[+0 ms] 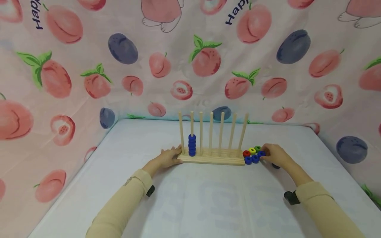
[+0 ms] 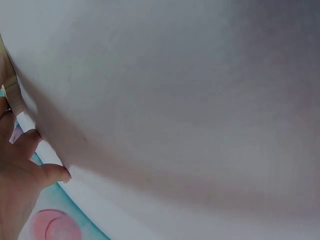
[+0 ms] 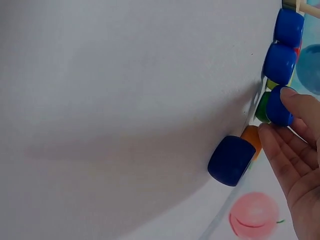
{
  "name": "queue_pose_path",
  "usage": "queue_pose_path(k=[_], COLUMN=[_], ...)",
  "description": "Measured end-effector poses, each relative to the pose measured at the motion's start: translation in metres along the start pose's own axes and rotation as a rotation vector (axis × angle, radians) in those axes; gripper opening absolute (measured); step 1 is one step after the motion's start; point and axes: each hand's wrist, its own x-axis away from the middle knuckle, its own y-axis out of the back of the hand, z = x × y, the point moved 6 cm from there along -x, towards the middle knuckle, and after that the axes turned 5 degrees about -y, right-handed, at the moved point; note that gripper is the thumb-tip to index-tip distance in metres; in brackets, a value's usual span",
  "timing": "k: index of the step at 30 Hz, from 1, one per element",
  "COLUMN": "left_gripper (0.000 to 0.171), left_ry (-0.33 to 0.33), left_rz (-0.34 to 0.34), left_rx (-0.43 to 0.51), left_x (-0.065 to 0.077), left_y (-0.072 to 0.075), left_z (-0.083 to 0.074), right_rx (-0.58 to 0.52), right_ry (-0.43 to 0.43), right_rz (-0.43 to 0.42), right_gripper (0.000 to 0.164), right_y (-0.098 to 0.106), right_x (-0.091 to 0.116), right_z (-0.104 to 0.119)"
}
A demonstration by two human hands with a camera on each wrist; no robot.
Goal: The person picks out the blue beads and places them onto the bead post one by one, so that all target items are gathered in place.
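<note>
A wooden peg stand (image 1: pixel 214 161) with several upright pegs stands toward the back of the white table. Blue beads (image 1: pixel 191 145) are stacked on its second peg from the left. My left hand (image 1: pixel 169 157) grips the stand's left end; in the left wrist view its outer fingers (image 2: pixel 55 173) spread over the table. Just past the stand's right end, my right hand (image 1: pixel 275 155) pinches a blue bead (image 3: pixel 279 107) with the thumb on its near side. Beside it lie two blue beads (image 1: pixel 255 159), a red bead (image 1: pixel 246 153), a yellow bead (image 1: pixel 252 151) and a green bead (image 1: pixel 257 148).
Partly under the right hand is a dark blue bead (image 3: pixel 231 160), with an orange bead (image 3: pixel 252 140) behind it. Fruit-patterned cloth (image 1: pixel 184 66) hangs behind and beside the white table (image 1: pixel 208 198). Both forearms reach in from the front, with dark straps at the wrists.
</note>
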Motion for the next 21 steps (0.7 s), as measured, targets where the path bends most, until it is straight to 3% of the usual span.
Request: queue_pose_path(k=[8,21], left_gripper=[0.064,0.064], left_ry=[0.040,0.042], left_rz=[0.007,0.013], left_rx=[-0.059,-0.059], left_x=[0.002,0.002], left_y=[-0.002,0.000], left_z=[-0.001,-0.005], right_rx=[-0.041,-0.115], right_ry=[0.025,0.010], right_rz=[-0.027,-0.056], right_gripper=[0.025,0.029], right_y=[0.005,0.006], right_x=[0.010,0.020], right_z=[0.004,0.007])
